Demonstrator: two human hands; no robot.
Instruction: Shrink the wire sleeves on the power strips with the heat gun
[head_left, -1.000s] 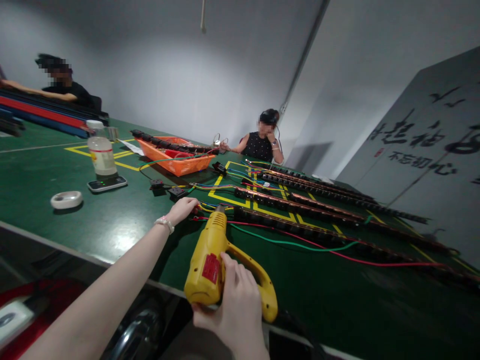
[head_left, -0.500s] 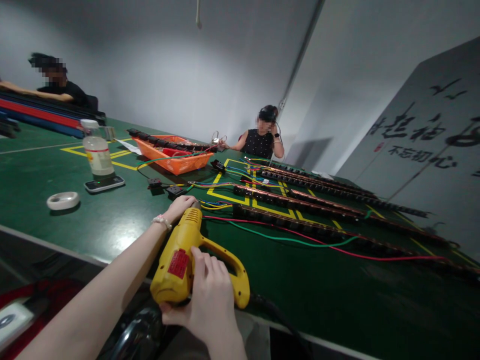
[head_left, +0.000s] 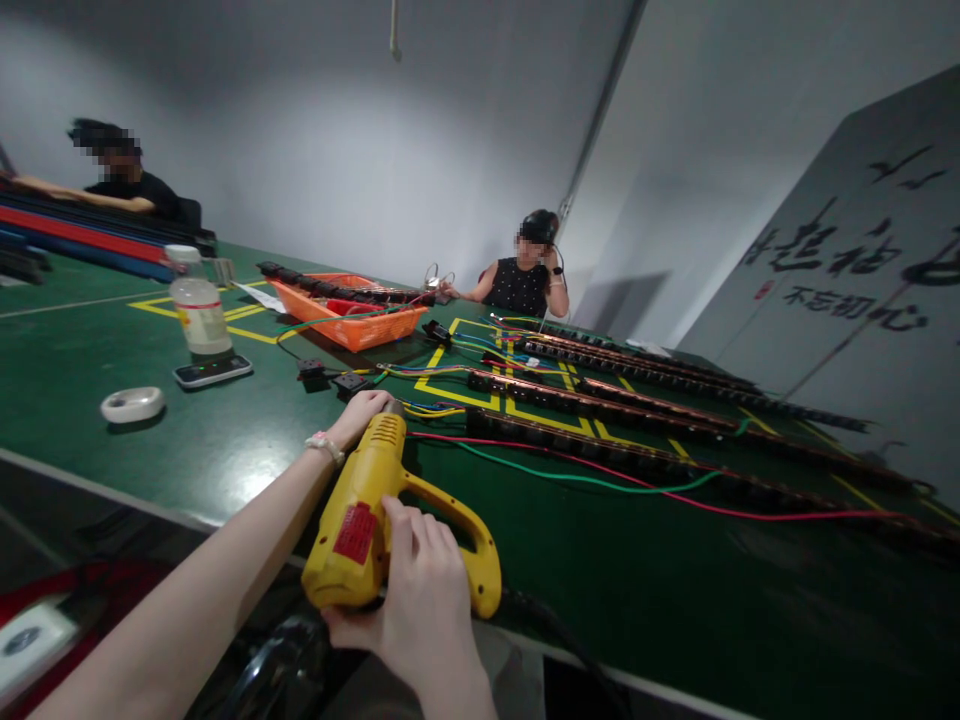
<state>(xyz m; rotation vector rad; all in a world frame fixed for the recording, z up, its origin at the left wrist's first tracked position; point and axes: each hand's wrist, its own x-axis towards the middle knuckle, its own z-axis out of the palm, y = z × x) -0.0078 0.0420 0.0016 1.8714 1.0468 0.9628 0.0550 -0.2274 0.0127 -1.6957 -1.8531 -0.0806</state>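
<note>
My right hand point(head_left: 416, 600) grips the handle of a yellow heat gun point(head_left: 367, 520) with a red label, its nozzle aimed at the wire ends ahead. My left hand point(head_left: 364, 412), a bracelet on its wrist, reaches forward over the green table point(head_left: 225, 450) and closes on the yellow and red wires point(head_left: 431, 412) right in front of the nozzle. Its fingers are partly hidden behind the gun. From there the red wire and a green wire point(head_left: 600, 482) run right along long dark socket strips point(head_left: 637, 462).
An orange tray point(head_left: 352, 318) of parts, a plastic bottle point(head_left: 196, 312) on a small scale, a white tape roll point(head_left: 132, 404) and loose black sockets point(head_left: 330, 376) lie on the table. One person sits at the far side, another at the far left. A grey cabinet point(head_left: 862, 290) stands on the right.
The heat gun has swung left and closer to my left hand over the last second. My left hand has stayed on the wires.
</note>
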